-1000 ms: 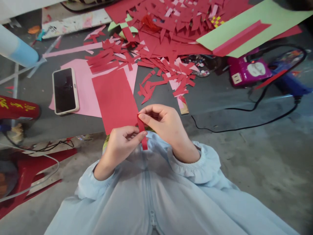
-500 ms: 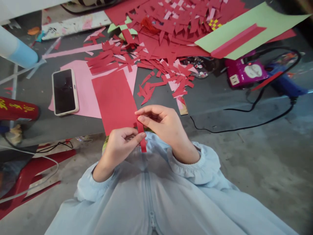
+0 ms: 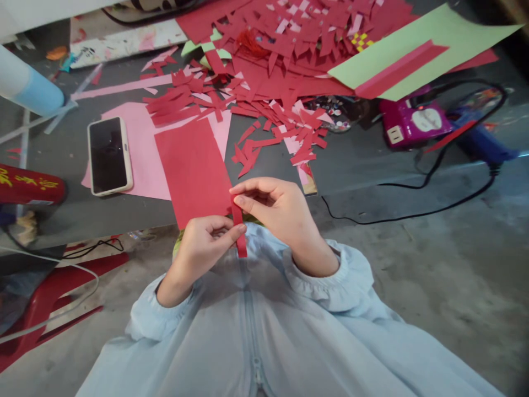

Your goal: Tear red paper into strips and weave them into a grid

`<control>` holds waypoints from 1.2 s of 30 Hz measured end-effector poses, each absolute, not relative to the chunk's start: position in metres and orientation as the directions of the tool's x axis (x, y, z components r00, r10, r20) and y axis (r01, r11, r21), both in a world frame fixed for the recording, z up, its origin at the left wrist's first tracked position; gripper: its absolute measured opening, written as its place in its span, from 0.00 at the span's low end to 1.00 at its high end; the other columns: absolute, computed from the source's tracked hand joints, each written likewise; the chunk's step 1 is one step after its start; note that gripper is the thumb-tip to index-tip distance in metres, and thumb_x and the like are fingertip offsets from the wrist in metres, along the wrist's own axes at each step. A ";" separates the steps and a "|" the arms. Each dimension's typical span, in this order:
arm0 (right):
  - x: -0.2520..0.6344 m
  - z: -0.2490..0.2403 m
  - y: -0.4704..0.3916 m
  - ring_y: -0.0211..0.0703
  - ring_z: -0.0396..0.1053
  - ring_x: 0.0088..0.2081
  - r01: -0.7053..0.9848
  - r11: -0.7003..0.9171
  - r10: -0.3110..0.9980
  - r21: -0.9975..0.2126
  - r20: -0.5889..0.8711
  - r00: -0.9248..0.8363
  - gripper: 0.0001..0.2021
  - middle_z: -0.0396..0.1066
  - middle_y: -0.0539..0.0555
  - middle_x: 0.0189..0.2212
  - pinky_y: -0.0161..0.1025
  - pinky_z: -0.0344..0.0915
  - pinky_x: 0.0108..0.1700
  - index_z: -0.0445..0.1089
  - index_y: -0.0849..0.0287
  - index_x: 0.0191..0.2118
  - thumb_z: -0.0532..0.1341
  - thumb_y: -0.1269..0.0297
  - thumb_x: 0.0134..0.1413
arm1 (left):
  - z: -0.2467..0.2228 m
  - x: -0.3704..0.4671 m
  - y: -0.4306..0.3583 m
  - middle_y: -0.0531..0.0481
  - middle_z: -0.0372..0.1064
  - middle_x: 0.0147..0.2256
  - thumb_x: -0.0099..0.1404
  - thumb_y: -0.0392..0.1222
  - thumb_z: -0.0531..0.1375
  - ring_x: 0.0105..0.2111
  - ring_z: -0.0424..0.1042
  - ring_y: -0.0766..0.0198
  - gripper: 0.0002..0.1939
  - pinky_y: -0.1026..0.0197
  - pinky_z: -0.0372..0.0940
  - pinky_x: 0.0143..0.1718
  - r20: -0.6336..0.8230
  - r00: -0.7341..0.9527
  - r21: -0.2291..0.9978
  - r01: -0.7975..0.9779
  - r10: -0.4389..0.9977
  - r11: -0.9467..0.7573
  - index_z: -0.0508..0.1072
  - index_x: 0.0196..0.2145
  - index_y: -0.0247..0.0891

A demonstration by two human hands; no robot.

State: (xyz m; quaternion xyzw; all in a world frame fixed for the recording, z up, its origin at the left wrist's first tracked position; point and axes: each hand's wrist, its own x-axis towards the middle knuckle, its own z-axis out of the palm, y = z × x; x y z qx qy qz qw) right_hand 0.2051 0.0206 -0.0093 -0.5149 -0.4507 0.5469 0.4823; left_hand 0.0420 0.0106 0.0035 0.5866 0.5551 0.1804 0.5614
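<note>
A narrow red paper strip (image 3: pixel 238 215) is held upright between my two hands, just over the table's near edge. My left hand (image 3: pixel 209 242) pinches it near its lower end, thumb on the front. My right hand (image 3: pixel 275 209) grips the upper end between thumb and fingertips. Just beyond my left hand lies a plain red paper sheet (image 3: pixel 194 168), overlapping a pink sheet (image 3: pixel 151 182). The strip's top is partly covered by my right fingertips.
A phone (image 3: pixel 109 155) rests on the pink sheet. Red and pink paper scraps (image 3: pixel 248 105) are heaped beyond. At right are a green sheet (image 3: pixel 397 60), a purple box (image 3: pixel 413 124) and a blue glue gun (image 3: pixel 479 140) with a black cable. A red can (image 3: pixel 31 184) lies left.
My right fingertips have shifted very slightly on the strip's upper end. Otherwise the hands and the things on the table look the same.
</note>
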 end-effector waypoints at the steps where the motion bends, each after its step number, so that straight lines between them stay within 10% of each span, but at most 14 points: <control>1: 0.205 -0.010 0.020 0.37 0.76 0.33 -0.060 -0.122 0.993 -0.991 -0.122 -0.003 0.04 0.80 0.51 0.31 0.36 0.74 0.37 0.78 0.57 0.34 0.68 0.66 0.50 | 0.003 0.042 0.011 0.55 0.59 0.17 0.61 0.54 0.62 0.18 0.54 0.73 0.21 0.67 0.48 0.19 -0.412 0.320 0.857 0.454 0.853 0.243 0.69 0.19 0.36; 30: 0.204 -0.014 0.026 0.31 0.67 0.27 -0.105 -0.267 0.964 -0.958 -0.263 -0.047 0.15 0.71 0.47 0.27 0.32 0.66 0.29 0.76 0.59 0.40 0.71 0.63 0.44 | -0.004 0.039 0.013 0.55 0.61 0.16 0.62 0.53 0.62 0.17 0.55 0.73 0.21 0.67 0.49 0.19 -0.355 0.323 0.879 0.436 0.877 0.194 0.70 0.18 0.36; 36: 0.211 -0.018 0.032 0.32 0.68 0.29 -0.082 -0.177 0.977 -0.981 -0.185 0.103 0.12 0.71 0.47 0.28 0.33 0.69 0.33 0.75 0.58 0.39 0.69 0.65 0.45 | -0.006 0.039 0.012 0.49 0.76 0.23 0.59 0.50 0.66 0.21 0.71 0.68 0.14 0.69 0.62 0.22 -0.459 0.353 0.860 0.405 0.815 0.310 0.78 0.26 0.36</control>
